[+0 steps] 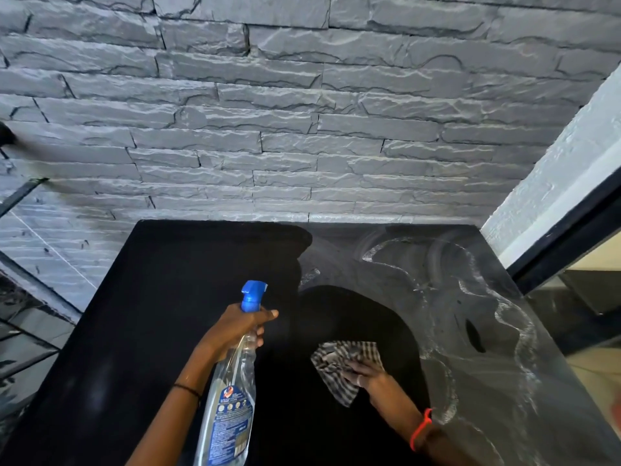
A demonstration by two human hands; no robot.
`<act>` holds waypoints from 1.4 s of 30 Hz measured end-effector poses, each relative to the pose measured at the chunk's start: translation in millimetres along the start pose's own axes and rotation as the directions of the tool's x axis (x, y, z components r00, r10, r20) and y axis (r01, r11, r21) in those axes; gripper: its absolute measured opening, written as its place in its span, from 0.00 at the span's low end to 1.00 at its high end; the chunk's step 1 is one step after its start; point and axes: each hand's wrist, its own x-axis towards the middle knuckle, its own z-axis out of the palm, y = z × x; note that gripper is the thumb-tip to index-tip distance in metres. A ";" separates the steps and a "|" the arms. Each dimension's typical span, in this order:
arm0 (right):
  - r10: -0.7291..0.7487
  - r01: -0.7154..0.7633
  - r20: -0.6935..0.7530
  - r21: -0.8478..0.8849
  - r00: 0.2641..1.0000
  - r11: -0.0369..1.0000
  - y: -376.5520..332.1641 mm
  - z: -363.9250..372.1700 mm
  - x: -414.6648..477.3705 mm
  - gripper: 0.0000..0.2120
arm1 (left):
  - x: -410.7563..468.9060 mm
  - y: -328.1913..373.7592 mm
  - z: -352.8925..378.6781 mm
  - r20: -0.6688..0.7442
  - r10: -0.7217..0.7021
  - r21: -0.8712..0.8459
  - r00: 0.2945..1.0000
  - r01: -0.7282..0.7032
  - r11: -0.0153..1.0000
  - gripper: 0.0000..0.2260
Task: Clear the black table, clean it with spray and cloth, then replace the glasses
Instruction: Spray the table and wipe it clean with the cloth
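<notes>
The black table fills the lower view, its top bare of glasses. My left hand grips the neck of a clear spray bottle with a blue trigger head, held above the table's middle with the nozzle pointing away. My right hand presses a grey-and-white checked cloth flat on the table right of centre. Wet smear streaks cover the right half of the tabletop. No glasses are in view.
A grey stone-clad wall rises right behind the table. A white pillar and a black-framed glass panel stand at the right edge. Metal railing and glass run along the left.
</notes>
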 end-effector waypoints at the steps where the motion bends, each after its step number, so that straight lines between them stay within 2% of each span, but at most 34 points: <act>1: 0.040 -0.042 0.026 0.044 0.999 0.998 13.5 -5.2 0.6 0.35 | 3.9 3.1 2.7 0.005 0.000 0.007 1.000 0.000 1.000 0.10; 3: 0.092 -0.094 0.042 0.053 0.995 0.994 34.8 -14.2 9.1 0.34 | 12.7 9.3 7.5 0.022 -0.002 0.034 1.000 0.002 0.999 0.10; 6: 0.230 -0.228 -0.008 0.111 0.973 0.967 48.7 -24.1 41.3 0.25 | 28.3 18.5 13.2 0.034 -0.011 0.059 0.999 0.009 0.998 0.10; 8: 0.296 -0.294 -0.011 0.107 0.955 0.950 50.0 -30.9 63.5 0.26 | 39.9 23.4 19.0 0.027 -0.019 0.081 0.999 0.017 0.997 0.10; 12: 0.321 -0.306 -0.067 0.171 0.945 0.936 50.4 -32.7 96.0 0.36 | 57.6 34.2 31.2 0.029 -0.031 0.109 0.999 0.028 0.994 0.10; 14: 0.354 -0.342 -0.048 0.163 0.934 0.925 50.0 -33.4 100.9 0.29 | 64.6 38.9 35.5 0.029 -0.038 0.109 0.999 0.035 0.993 0.11; 15: 0.357 -0.345 -0.046 0.168 0.933 0.923 52.0 -32.7 101.5 0.26 | 68.3 41.9 37.6 0.031 -0.042 0.111 0.999 0.038 0.993 0.11; 21: 0.318 -0.310 -0.054 0.130 0.946 0.942 54.2 -31.2 98.6 0.27 | 91.3 63.7 48.9 0.012 -0.030 0.153 0.999 0.028 0.988 0.09; 25: 0.335 -0.328 -0.046 0.125 0.941 0.936 56.5 -25.8 101.1 0.27 | 111.2 88.2 54.6 -0.091 0.004 0.138 0.996 0.009 0.990 0.09; 29: 0.329 -0.319 -0.073 0.122 0.942 0.940 57.2 -24.1 100.4 0.28 | 128.2 106.6 67.8 -0.122 0.054 0.134 0.991 -0.037 0.990 0.08; 36: 0.313 -0.304 -0.070 0.120 0.947 0.945 57.7 -25.8 99.6 0.25 | 133.8 120.9 113.7 0.032 0.103 0.147 0.994 -0.107 0.983 0.09; 39: 0.307 -0.298 -0.086 0.104 0.948 0.949 55.8 -28.0 98.7 0.25 | 129.9 109.6 133.7 0.077 0.100 0.193 0.992 -0.113 0.975 0.10; 42: 0.314 -0.305 -0.078 0.108 0.946 0.946 54.1 -30.2 98.7 0.25 | 124.1 91.7 141.0 0.089 0.107 0.166 0.990 -0.120 0.979 0.11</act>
